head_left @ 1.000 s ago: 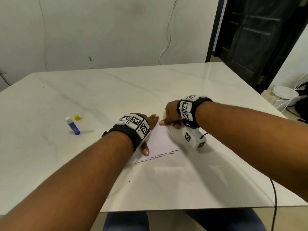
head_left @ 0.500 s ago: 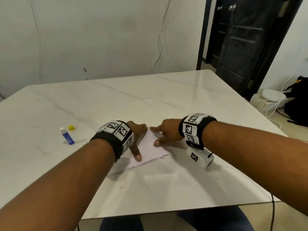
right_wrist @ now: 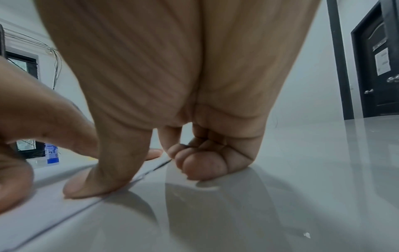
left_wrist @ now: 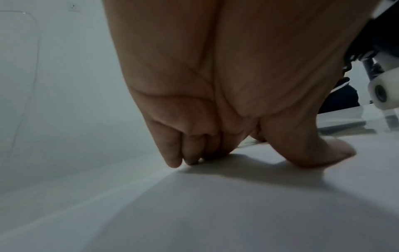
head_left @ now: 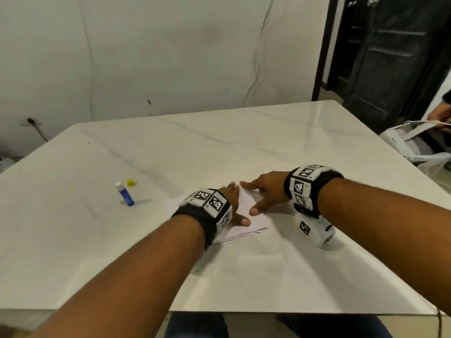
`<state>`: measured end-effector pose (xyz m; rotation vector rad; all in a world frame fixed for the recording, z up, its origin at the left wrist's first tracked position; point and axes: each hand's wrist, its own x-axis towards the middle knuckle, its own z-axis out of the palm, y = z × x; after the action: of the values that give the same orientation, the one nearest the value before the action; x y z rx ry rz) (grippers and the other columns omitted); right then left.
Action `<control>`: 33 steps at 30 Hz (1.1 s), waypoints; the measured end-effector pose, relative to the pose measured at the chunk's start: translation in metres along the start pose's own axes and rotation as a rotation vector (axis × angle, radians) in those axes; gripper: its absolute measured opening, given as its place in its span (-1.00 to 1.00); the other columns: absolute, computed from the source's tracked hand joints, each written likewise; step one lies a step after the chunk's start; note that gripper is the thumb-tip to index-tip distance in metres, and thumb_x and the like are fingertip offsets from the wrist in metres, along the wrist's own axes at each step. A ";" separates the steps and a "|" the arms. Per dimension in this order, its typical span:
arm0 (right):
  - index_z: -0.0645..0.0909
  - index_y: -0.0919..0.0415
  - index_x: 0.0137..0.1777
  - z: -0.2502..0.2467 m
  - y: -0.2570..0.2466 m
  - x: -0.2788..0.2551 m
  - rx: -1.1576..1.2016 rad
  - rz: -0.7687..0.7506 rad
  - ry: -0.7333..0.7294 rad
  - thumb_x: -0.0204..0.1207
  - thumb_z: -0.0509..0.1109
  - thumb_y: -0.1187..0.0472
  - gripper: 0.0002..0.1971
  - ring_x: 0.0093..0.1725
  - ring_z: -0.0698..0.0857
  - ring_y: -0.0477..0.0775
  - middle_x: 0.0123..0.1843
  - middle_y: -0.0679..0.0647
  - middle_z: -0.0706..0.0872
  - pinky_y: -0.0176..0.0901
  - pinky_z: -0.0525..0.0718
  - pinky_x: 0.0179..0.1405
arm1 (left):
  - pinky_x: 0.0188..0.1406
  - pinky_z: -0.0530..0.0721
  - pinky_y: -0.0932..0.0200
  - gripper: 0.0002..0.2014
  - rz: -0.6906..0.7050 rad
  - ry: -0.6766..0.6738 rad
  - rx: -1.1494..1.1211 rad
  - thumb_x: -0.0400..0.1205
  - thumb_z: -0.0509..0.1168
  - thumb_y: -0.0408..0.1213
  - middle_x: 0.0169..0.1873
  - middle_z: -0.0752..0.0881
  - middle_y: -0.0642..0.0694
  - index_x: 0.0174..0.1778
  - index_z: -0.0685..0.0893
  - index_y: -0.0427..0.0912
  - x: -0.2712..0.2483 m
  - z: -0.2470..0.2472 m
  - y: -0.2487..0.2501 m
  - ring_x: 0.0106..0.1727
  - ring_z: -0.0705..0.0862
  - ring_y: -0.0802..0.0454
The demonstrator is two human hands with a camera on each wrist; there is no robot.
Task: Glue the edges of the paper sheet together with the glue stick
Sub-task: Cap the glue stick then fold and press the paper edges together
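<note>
A folded white paper sheet [head_left: 245, 202] lies flat on the marble table [head_left: 219, 147]. My left hand [head_left: 235, 206] presses on it with straight fingers and thumb; the left wrist view shows this hand [left_wrist: 248, 153] bearing down on the paper [left_wrist: 237, 204]. My right hand [head_left: 262, 195] presses the sheet's right edge with its index finger stretched out and its thumb down. In the right wrist view the remaining fingers [right_wrist: 205, 167] are curled and hold nothing. The blue glue stick [head_left: 125, 194] stands uncapped at the left, its yellow cap [head_left: 130, 182] beside it.
The table's front edge [head_left: 292, 313] runs close to my body. A white wall with hanging cables stands behind, a dark door [head_left: 390, 57] at the back right. Another person's hand [head_left: 439, 115] holds something over a white device [head_left: 410, 140] beyond the table's right side.
My right hand has spread from a bunched pose at the paper's far corner, with index finger and thumb now apart on the sheet. The left hand keeps pressing. The head view has shifted.
</note>
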<state>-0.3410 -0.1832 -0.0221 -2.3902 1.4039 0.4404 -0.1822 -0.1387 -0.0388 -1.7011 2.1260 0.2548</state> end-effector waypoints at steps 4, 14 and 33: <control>0.01 -0.14 0.75 0.002 0.002 0.005 0.005 0.010 0.002 0.37 0.43 -0.40 0.02 0.49 0.51 0.19 0.51 0.08 0.56 -0.05 0.42 0.43 | 0.67 0.18 -0.05 0.25 -0.037 -0.035 0.000 0.40 0.38 0.36 0.72 -0.13 -0.19 0.71 -0.23 -0.26 -0.017 0.004 -0.035 0.71 0.12 -0.16; 0.01 -0.10 0.75 0.003 0.001 0.006 -0.034 -0.015 0.002 0.41 0.39 -0.38 -0.01 0.44 0.54 0.17 0.37 0.09 0.61 -0.18 0.40 0.27 | 0.54 0.40 -0.03 0.41 -0.216 -0.124 0.008 0.23 0.49 0.39 0.68 0.20 -0.20 0.70 -0.27 -0.21 -0.079 0.028 -0.113 0.55 0.42 -0.20; 0.51 0.13 0.43 0.007 -0.149 0.011 -0.231 -0.221 0.054 0.15 0.62 -0.36 -0.09 0.14 0.74 0.17 0.22 0.10 0.74 -0.10 0.67 0.07 | 0.46 0.46 0.04 0.34 -0.239 -0.054 -0.036 0.15 0.64 0.23 0.53 0.48 -0.13 0.71 0.01 -0.14 -0.076 0.025 -0.104 0.49 0.52 -0.13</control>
<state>-0.2057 -0.1208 -0.0139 -2.7234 1.1460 0.5065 -0.0638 -0.0867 -0.0185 -1.9253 1.8690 0.2672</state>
